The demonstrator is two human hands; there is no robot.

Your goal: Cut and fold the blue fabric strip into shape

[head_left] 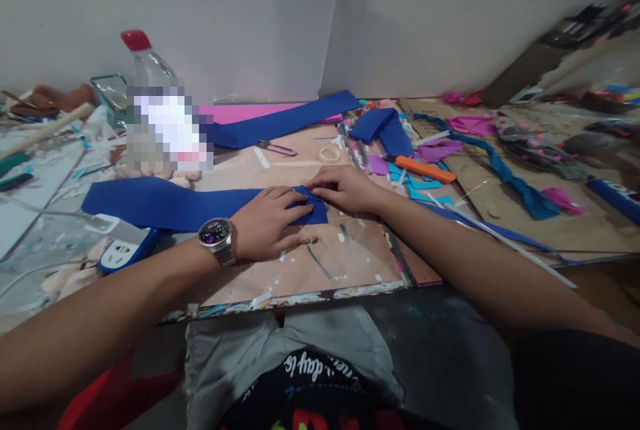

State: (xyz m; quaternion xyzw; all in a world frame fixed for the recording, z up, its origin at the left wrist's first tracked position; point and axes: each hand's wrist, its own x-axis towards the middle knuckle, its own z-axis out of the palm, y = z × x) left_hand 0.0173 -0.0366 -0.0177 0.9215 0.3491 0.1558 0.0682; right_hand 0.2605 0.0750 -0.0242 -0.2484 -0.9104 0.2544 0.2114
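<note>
A long blue fabric strip [175, 205] lies across the pinkish work board in front of me. My left hand [267, 220], below a wristwatch [216, 235], rests palm down on the strip near its right end, fingers spread. At the far corner of that end, my right hand [350, 190] has its thumb and fingertips closed on the fabric, which looks creased there. Beyond my hands are pink-handled thread snips [280, 149] and a small ring of tape [329, 148]. Another blue strip [295, 120] stretches out behind them.
On the left sit a power socket [120, 253] with a plug in it and a red-capped bottle [136, 40] beside a pixelated patch. To the right lie a folded blue piece [387, 133], an orange utility knife [425, 169], a teal strip [505, 173] and scattered scraps. A wall stands behind.
</note>
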